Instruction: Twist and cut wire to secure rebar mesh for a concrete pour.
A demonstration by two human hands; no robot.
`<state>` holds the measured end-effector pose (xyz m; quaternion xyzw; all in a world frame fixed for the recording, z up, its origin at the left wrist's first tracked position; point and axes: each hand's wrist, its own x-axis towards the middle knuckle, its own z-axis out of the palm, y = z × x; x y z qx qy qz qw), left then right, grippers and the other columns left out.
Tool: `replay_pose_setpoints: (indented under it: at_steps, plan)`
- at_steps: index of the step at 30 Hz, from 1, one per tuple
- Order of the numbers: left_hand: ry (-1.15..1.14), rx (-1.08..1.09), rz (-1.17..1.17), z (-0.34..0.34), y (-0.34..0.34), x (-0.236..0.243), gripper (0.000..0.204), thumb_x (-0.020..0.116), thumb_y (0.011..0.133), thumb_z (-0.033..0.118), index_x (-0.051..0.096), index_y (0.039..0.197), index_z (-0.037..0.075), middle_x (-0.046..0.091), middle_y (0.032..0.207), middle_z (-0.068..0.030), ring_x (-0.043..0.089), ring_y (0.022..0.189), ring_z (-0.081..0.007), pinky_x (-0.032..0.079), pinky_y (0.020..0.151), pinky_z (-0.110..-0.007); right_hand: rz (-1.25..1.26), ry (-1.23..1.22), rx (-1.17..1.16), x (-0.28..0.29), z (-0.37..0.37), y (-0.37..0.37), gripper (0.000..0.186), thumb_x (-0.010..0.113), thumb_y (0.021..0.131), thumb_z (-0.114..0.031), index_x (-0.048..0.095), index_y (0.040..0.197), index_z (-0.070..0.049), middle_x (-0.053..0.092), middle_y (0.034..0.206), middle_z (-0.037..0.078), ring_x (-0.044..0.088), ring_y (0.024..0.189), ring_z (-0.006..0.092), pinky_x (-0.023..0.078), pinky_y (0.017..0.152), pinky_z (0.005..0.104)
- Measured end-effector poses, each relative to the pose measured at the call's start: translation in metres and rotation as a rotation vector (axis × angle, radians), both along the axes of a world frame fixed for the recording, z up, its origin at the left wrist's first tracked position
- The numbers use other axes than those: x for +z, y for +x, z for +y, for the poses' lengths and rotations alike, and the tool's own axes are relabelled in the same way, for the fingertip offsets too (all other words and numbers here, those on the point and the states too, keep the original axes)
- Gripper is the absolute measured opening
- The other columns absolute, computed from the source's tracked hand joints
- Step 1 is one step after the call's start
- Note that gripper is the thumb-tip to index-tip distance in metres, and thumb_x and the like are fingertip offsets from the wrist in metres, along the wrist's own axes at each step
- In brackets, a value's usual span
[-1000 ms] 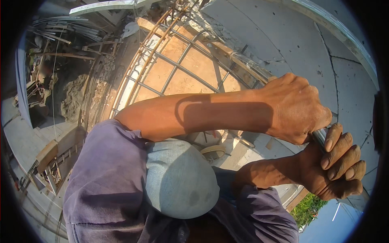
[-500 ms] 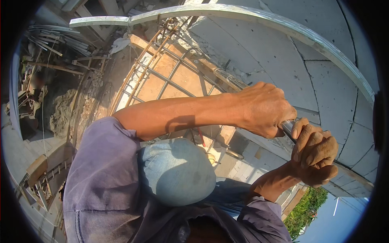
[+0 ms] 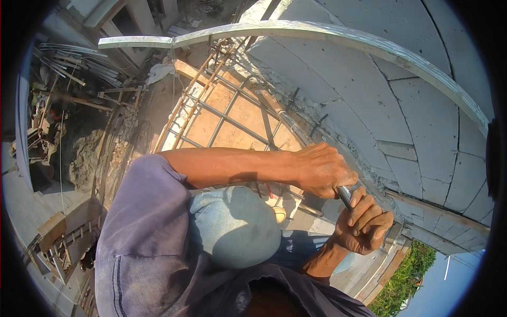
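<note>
Both my hands grip a dark round metal bar [image 3: 344, 196] to the right of my bent denim knee [image 3: 235, 227]. My left hand [image 3: 322, 170], its forearm crossing the middle of the picture, is closed over the bar's upper part. Below and right of it, my right hand [image 3: 364, 224] has curled fingers on the same bar, palm turned partly up. Beyond my left arm lies a grid of steel rods [image 3: 235, 121] over tan boarding [image 3: 219, 129], with a thin wooden edge along its right side.
A grey block wall [image 3: 412, 121] fills the right side. A long pale metal length [image 3: 311, 30] arcs across the top. Pipes [image 3: 79, 58], timber and rubble lie below at the left, beside a wooden frame [image 3: 53, 232]. Greenery [image 3: 401, 274] shows at lower right.
Both hands have moved left with the bar, and my left hand is lower in the picture. The view has shifted, with the rods and the long metal length appearing lower.
</note>
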<state>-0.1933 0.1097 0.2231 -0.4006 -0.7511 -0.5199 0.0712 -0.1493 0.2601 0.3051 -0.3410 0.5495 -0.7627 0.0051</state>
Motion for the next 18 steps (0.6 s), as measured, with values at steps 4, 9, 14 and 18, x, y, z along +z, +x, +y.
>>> replay_pose_setpoints:
  at_steps: [4,9,14,18]
  plan:
    - [0.255,0.370,0.117,0.001,-0.035,-0.010,0.017,0.071,0.069,0.018,0.063,0.078,0.006,0.062,0.062,-0.0104,0.061,0.057,-0.0342,0.046,0.051,-0.046,-0.102,-0.044,-0.002,0.048,0.001,-0.045,0.031,0.049,0.099,-0.024,0.045,0.071,-0.012,0.043,0.047,0.001,0.043,0.048,0.0119,0.042,0.069,0.0343]
    - [0.076,0.376,-0.006,-0.028,-0.056,0.021,0.017,0.070,0.069,0.016,0.058,0.075,0.006,0.058,0.059,-0.0131,0.059,0.060,-0.0357,0.044,0.053,-0.048,-0.139,-0.033,-0.016,0.080,-0.019,-0.077,0.032,0.045,0.101,-0.021,0.046,0.071,-0.012,0.041,0.047,0.000,0.042,0.049,0.0110,0.044,0.069,0.0347]
    - [0.016,0.109,-0.163,-0.038,-0.041,0.033,0.018,0.072,0.069,0.017,0.059,0.074,0.004,0.060,0.060,-0.0160,0.062,0.062,-0.0363,0.046,0.056,-0.048,-0.286,-0.110,0.022,0.086,-0.010,-0.079,0.033,0.042,0.103,-0.020,0.051,0.072,-0.010,0.042,0.048,0.000,0.041,0.046,0.0113,0.044,0.067,0.0336]
    - [0.065,0.253,-0.032,-0.021,-0.015,0.004,0.021,0.073,0.070,0.015,0.060,0.082,0.005,0.064,0.069,-0.0140,0.063,0.066,-0.0367,0.048,0.058,-0.047,-0.257,-0.167,-0.024,0.082,0.013,-0.052,0.033,0.042,0.102,-0.020,0.051,0.073,-0.009,0.042,0.048,0.001,0.040,0.045,0.0117,0.045,0.065,0.0340]
